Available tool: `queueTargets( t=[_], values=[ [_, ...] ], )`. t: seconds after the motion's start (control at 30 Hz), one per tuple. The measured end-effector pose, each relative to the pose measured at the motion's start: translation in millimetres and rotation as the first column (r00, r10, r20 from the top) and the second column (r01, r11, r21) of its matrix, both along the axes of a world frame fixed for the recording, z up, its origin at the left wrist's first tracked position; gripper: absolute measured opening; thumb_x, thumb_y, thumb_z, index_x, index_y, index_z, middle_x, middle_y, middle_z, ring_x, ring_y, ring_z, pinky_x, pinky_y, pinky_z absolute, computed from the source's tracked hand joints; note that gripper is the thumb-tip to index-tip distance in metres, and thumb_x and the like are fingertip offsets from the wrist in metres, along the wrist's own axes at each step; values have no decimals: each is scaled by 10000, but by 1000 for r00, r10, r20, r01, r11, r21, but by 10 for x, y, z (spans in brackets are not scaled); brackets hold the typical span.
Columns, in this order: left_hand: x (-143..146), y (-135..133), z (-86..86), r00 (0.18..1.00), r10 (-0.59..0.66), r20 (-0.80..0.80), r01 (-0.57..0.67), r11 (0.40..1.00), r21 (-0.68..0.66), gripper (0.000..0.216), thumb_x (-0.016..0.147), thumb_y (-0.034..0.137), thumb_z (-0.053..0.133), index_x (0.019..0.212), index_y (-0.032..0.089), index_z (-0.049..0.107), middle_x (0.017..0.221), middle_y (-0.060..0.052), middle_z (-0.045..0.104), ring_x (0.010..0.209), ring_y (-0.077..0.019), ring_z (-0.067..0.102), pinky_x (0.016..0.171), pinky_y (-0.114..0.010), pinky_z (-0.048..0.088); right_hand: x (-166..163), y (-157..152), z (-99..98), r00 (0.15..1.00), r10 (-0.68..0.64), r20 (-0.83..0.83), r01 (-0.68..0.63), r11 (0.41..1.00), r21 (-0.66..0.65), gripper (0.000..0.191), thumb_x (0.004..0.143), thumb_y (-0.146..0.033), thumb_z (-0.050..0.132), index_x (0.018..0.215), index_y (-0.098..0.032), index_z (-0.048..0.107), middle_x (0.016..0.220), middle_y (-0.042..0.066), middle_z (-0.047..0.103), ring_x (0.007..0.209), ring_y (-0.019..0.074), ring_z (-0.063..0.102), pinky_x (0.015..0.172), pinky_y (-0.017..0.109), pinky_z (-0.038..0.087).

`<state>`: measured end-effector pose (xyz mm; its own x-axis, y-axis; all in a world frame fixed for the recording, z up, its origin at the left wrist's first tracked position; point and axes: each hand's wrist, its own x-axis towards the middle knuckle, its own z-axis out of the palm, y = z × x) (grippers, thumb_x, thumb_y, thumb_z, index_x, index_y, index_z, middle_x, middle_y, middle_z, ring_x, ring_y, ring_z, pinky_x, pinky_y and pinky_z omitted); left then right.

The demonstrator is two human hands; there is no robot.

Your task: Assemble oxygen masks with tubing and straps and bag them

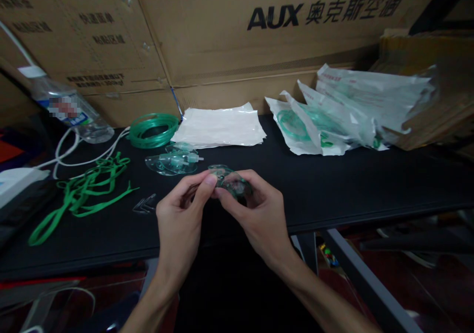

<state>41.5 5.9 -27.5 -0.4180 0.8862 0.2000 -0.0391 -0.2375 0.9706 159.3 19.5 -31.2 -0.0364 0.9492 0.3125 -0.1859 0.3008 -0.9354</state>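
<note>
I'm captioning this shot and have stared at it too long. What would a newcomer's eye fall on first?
Probably the left hand and right hand, holding a clear plastic piece between them at the front middle of the black table. Next might come the tangled bright green straps at the left, then the big dark "AUX" lettering on the cardboard behind.

Glossy plastic mask (239, 186), matt cardboard box (207, 41)

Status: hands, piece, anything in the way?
Left hand and right hand both gripping. Clear plastic piece held between them. Nothing visibly blocking; clear masks lie just beyond left hand.
</note>
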Motion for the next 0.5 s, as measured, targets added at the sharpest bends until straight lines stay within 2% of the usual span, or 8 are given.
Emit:
queueTargets(
  t=[0.23, 0.5],
  values=[
    [9, -12, -3, 998, 5, -55, -6, 1000, -8, 154, 801, 383, 806, 891, 257, 806, 826, 40, 762, 811, -124, 693, 793, -213, 548, -42, -26, -51, 984, -103, 146, 90, 992, 90, 188, 839, -187, 711, 1010, -228, 646, 956, 16, 680, 874, 180, 656, 814, 337, 530],
    [2, -15, -8, 995, -9, -103, 10, 1000, 6, 129, 834, 365, 780, 912, 267, 809, 915, 31, 792, 870, -134, 701, 833, -230, 540, -46, -48, -27, 986, -103, 132, 92, 992, 86, 141, 890, -221, 680, 1029, -238, 668, 972, 10, 722, 880, 174, 682, 814, 330, 541]
  ],
)
